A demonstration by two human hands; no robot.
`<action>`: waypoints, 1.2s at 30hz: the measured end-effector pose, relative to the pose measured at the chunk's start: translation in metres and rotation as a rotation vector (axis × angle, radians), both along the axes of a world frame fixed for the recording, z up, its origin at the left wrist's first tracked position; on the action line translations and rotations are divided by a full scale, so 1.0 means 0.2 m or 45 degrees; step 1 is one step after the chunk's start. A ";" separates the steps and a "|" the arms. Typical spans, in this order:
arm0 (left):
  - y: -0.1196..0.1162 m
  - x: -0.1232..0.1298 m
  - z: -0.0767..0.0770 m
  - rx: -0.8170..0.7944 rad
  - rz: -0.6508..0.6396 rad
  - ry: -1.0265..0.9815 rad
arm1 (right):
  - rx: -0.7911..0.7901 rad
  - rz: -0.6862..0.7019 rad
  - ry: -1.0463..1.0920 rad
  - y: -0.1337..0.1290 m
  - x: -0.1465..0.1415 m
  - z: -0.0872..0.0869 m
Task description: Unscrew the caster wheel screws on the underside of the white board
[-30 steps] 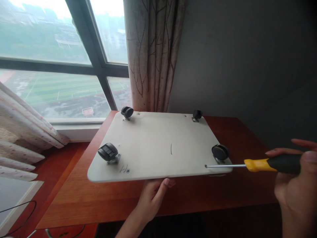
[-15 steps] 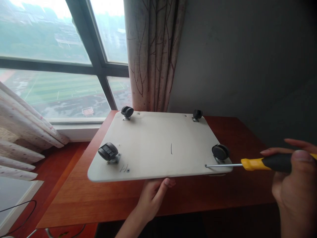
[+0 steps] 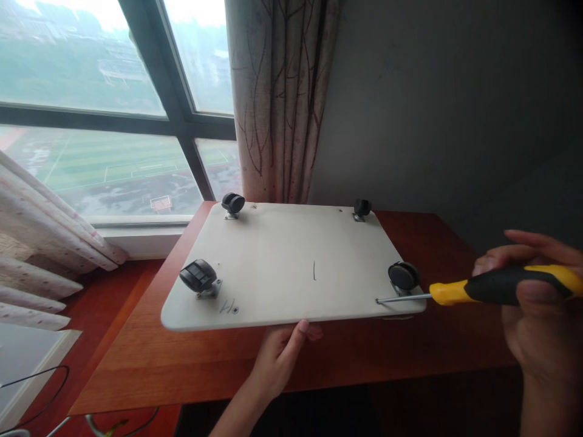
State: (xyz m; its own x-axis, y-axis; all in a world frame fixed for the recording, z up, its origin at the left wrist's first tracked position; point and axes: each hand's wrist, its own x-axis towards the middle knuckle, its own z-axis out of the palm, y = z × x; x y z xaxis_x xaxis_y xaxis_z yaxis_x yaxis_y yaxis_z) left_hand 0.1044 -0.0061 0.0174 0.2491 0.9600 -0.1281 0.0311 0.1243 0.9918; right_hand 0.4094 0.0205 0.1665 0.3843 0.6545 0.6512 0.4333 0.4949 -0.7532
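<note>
A white board (image 3: 282,255) with rounded corners lies with its wheeled side up, a black caster standing near each corner. My left hand (image 3: 277,358) grips the board's near edge, thumb at the rim and fingers underneath, partly hidden. In my right hand (image 3: 537,303) is a yellow and black screwdriver (image 3: 483,288). Its shaft runs past the near right caster (image 3: 403,276), and the tip meets a screw (image 3: 377,301) near the board's front right corner. Another screw (image 3: 235,310) sits by pencil-like marks at the front left, close to the near left caster (image 3: 198,276).
The board rests over a reddish wooden table (image 3: 182,364). Behind it hang a patterned curtain (image 3: 282,109) and a grey wall (image 3: 410,109). A window (image 3: 100,158) is at the left, with another curtain (image 3: 40,230) beside it. A dark cable (image 3: 59,388) runs at lower left.
My right hand has shifted slightly up and left, and the screwdriver handle is raised and turned a little, its tip still at the same screw. My left hand keeps its hold.
</note>
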 end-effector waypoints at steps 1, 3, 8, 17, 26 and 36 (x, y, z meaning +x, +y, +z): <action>0.00 0.00 0.01 -0.027 -0.006 -0.010 | -0.005 0.078 0.056 0.00 -0.01 0.01; 0.01 0.00 0.01 -0.057 -0.007 -0.018 | -0.028 0.187 0.146 0.01 -0.04 0.02; 0.00 0.01 0.01 -0.073 0.007 0.001 | -0.039 0.294 0.207 0.00 -0.11 0.03; 0.04 0.00 0.03 -0.070 0.018 -0.031 | 0.058 0.266 0.122 0.06 -0.14 0.02; 0.04 0.01 0.02 0.002 0.065 -0.033 | 0.083 0.300 -0.002 0.07 -0.18 0.03; 0.03 0.00 0.01 0.016 0.049 -0.045 | 0.079 0.271 -0.055 0.07 -0.19 0.04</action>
